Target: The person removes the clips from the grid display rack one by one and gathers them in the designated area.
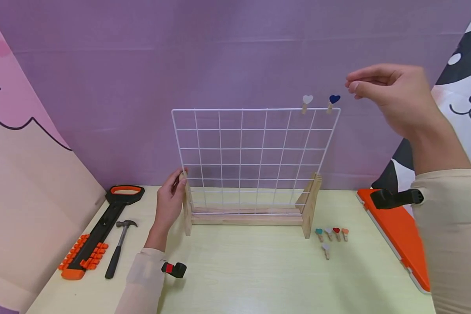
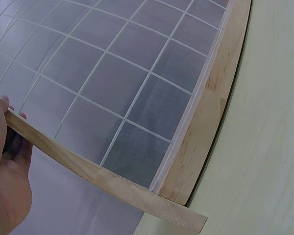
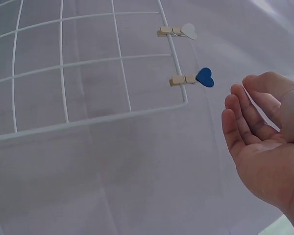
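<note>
A white wire grid (image 1: pixel 241 148) stands upright in a wooden stand (image 1: pixel 247 219). My left hand (image 1: pixel 170 198) grips the top of the stand's left side post (image 2: pixel 88 169), thumb on one side and fingers on the other. Two small wooden clothespins are clipped to the grid's top wire near its right corner: one with a white heart (image 1: pixel 307 100), one with a dark blue heart (image 3: pixel 205 77). Just right of the blue one, my right hand (image 1: pixel 396 93) hangs in the air, its fingers loosely bent, nothing between them and apart from the clothespin.
Several heart clothespins (image 1: pixel 336 232) lie on the table right of the stand. Farther right is an orange case (image 1: pixel 396 235). A handsaw (image 1: pixel 104 222) and a claw hammer (image 1: pixel 119 248) lie at the left. A purple cloth (image 1: pixel 235 52) hangs behind.
</note>
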`<action>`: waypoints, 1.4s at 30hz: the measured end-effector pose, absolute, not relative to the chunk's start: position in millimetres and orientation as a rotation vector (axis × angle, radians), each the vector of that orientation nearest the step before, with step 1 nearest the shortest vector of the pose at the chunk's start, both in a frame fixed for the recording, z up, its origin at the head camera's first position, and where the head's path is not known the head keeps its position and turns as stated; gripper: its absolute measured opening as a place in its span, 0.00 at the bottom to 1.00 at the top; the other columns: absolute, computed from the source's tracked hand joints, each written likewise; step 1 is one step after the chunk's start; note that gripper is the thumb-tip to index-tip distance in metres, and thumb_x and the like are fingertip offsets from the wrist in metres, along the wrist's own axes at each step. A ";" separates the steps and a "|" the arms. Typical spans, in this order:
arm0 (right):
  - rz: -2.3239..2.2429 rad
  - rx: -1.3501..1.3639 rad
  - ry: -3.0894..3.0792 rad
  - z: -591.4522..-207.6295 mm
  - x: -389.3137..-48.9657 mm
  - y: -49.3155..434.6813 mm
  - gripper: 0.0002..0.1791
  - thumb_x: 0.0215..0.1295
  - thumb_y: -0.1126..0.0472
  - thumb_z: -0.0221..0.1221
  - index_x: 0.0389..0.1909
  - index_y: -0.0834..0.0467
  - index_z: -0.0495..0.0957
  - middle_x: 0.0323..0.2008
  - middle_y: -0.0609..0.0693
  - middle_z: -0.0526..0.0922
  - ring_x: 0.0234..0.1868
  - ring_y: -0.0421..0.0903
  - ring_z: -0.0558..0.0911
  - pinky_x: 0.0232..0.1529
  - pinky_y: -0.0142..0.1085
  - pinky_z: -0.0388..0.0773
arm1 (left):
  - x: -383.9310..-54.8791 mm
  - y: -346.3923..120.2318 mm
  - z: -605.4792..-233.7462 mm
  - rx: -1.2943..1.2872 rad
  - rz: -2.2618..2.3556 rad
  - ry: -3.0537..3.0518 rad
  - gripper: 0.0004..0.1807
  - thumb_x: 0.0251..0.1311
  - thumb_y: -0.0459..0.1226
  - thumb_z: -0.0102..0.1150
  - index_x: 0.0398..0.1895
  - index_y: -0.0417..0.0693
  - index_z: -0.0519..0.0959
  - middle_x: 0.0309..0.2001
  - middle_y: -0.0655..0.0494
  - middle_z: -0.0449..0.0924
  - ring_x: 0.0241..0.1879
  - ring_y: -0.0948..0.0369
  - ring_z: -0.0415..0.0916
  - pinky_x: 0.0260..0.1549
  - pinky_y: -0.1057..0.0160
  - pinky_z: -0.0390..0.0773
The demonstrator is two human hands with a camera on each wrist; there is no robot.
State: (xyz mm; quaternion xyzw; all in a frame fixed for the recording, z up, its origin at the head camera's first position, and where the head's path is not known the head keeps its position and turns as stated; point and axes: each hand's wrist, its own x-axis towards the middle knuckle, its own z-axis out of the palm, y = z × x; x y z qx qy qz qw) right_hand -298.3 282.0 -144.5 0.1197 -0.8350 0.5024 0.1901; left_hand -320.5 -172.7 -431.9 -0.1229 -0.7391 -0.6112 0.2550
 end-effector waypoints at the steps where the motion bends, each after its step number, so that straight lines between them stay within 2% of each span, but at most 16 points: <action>1: 1.421 0.342 -2.350 -144.0 -299.6 280.4 0.19 0.71 0.54 0.65 0.59 0.53 0.85 0.43 0.32 0.86 0.48 0.34 0.80 0.73 0.22 0.66 | -320.6 -172.8 -432.3 -0.332 -1.660 -2.008 0.23 0.77 0.37 0.54 0.72 0.44 0.73 0.69 0.46 0.77 0.69 0.53 0.74 0.63 0.81 0.72; 4: 1.465 0.373 -2.349 -142.8 -303.7 275.5 0.18 0.69 0.55 0.67 0.58 0.54 0.85 0.43 0.34 0.87 0.49 0.35 0.81 0.65 0.18 0.71 | -320.5 -172.9 -432.5 -0.331 -1.667 -2.006 0.23 0.77 0.36 0.54 0.72 0.44 0.73 0.69 0.46 0.77 0.69 0.52 0.74 0.63 0.80 0.72; 10: 1.506 0.457 -2.343 -143.1 -311.3 265.2 0.18 0.68 0.57 0.68 0.56 0.58 0.85 0.43 0.36 0.88 0.51 0.36 0.80 0.61 0.17 0.74 | -320.6 -172.5 -432.3 -0.336 -1.680 -1.993 0.23 0.76 0.36 0.55 0.71 0.42 0.74 0.68 0.45 0.78 0.68 0.52 0.75 0.62 0.83 0.73; 15: 1.512 0.499 -2.367 -144.5 -317.0 256.5 0.16 0.67 0.57 0.69 0.54 0.56 0.87 0.42 0.35 0.88 0.52 0.37 0.79 0.56 0.17 0.75 | -321.1 -172.6 -432.5 -0.331 -1.689 -1.994 0.23 0.76 0.36 0.55 0.71 0.43 0.74 0.68 0.46 0.78 0.68 0.54 0.75 0.62 0.82 0.72; 22: 1.541 0.567 -2.379 -148.4 -321.7 248.1 0.13 0.66 0.60 0.69 0.50 0.57 0.88 0.40 0.37 0.90 0.45 0.36 0.83 0.48 0.18 0.78 | -320.8 -172.3 -431.7 -0.310 -1.686 -2.014 0.23 0.77 0.36 0.54 0.72 0.43 0.73 0.69 0.47 0.77 0.69 0.53 0.74 0.64 0.79 0.72; 28: 1.491 0.587 -2.408 -151.0 -323.1 246.2 0.12 0.66 0.61 0.69 0.49 0.57 0.88 0.39 0.36 0.90 0.42 0.36 0.84 0.41 0.20 0.81 | -321.0 -169.9 -431.1 -0.289 -1.701 -2.021 0.24 0.76 0.34 0.54 0.72 0.40 0.72 0.69 0.44 0.76 0.69 0.52 0.73 0.61 0.84 0.71; 35: 1.410 0.559 -2.477 -155.4 -324.6 245.2 0.13 0.67 0.59 0.69 0.51 0.55 0.88 0.39 0.34 0.88 0.41 0.36 0.84 0.43 0.19 0.81 | -319.9 -166.3 -427.4 -0.255 -1.725 -2.042 0.24 0.77 0.31 0.52 0.73 0.36 0.69 0.71 0.40 0.74 0.71 0.49 0.71 0.60 0.86 0.70; 39: 1.350 0.539 -2.511 -158.1 -323.8 243.7 0.15 0.68 0.55 0.68 0.53 0.55 0.87 0.41 0.35 0.86 0.44 0.39 0.81 0.44 0.18 0.79 | -318.5 -167.3 -429.4 -0.289 -1.703 -2.029 0.24 0.77 0.35 0.54 0.73 0.41 0.71 0.70 0.44 0.76 0.70 0.52 0.73 0.64 0.80 0.71; 42: 1.334 0.543 -2.516 -158.8 -323.0 242.4 0.15 0.69 0.55 0.68 0.53 0.55 0.87 0.41 0.35 0.86 0.45 0.40 0.81 0.44 0.19 0.79 | -318.1 -168.7 -431.1 -0.301 -1.703 -2.021 0.24 0.76 0.36 0.55 0.72 0.43 0.72 0.69 0.46 0.77 0.69 0.54 0.73 0.64 0.79 0.72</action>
